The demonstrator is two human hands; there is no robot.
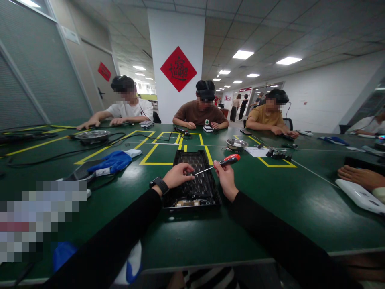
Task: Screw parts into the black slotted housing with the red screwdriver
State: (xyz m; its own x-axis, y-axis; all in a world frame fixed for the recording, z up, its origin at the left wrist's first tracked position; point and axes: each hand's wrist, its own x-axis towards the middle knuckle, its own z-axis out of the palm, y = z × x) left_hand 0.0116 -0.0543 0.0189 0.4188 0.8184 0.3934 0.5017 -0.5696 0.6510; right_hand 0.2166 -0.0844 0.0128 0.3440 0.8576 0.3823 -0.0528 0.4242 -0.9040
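My right hand [226,179] grips a screwdriver [230,159] near where its red and black handle meets the metal shaft. The shaft slants down to the left, and its tip sits beside the fingertips of my left hand [178,175]. That hand is closed in a pinch over the black case, with a dark watch on the wrist; whatever is between the fingers is too small to make out. Below both hands lies an open black rectangular case [217,197], its floor patterned with small shapes. Parts and a tan-coloured piece [189,204] are at its near end.
Blue and white gloves [116,161] and dark cables [39,163] lie to the left on the green table [270,216]. Metal bowls [237,144] stand farther off. Several people sit around the table; one person's hand [359,176] rests near a white device [359,196] on the right.
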